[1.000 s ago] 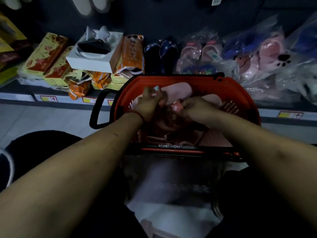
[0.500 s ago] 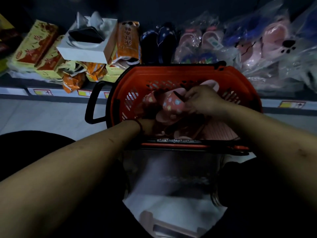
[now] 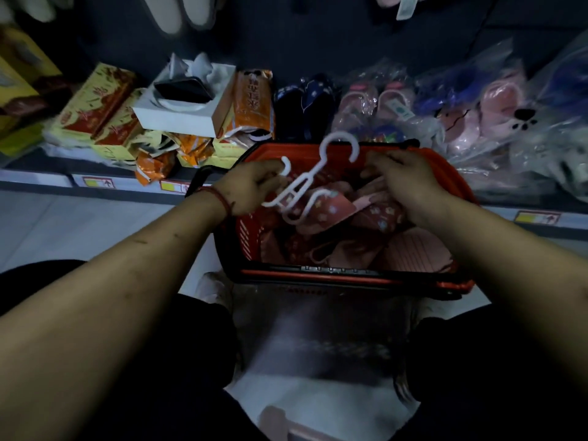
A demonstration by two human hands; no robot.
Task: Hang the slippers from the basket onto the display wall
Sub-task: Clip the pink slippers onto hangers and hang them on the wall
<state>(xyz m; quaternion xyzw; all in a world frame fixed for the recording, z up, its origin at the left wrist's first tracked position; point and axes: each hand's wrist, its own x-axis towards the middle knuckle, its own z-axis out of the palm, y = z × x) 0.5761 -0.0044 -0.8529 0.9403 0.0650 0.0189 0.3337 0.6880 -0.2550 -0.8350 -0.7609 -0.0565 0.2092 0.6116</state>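
A red plastic basket (image 3: 451, 173) stands on the floor in front of me with several pink patterned slippers (image 3: 331, 211) inside. Above it my left hand (image 3: 251, 189) pinches one arm of a white plastic slipper hanger (image 3: 305, 183), whose hook points up and away from me. A pink slipper hangs from the hanger's lower end. My right hand (image 3: 404, 183) has its fingers curled down onto the slippers; what they grasp is hidden. The dark display wall (image 3: 318, 36) rises behind, with pale slippers (image 3: 187, 11) hanging at the top.
A low shelf runs behind the basket. On it lie yellow and orange packets (image 3: 95, 103), a white box (image 3: 178, 113) with a dark object on top, dark blue slippers (image 3: 305, 103) and bagged pink slippers (image 3: 496, 109). The basket's black handle (image 3: 199, 179) sticks out left.
The white hanger has come up out of the basket in my left hand, which was low among the slippers before. My right hand has stayed over the slippers. The camera has tilted up.
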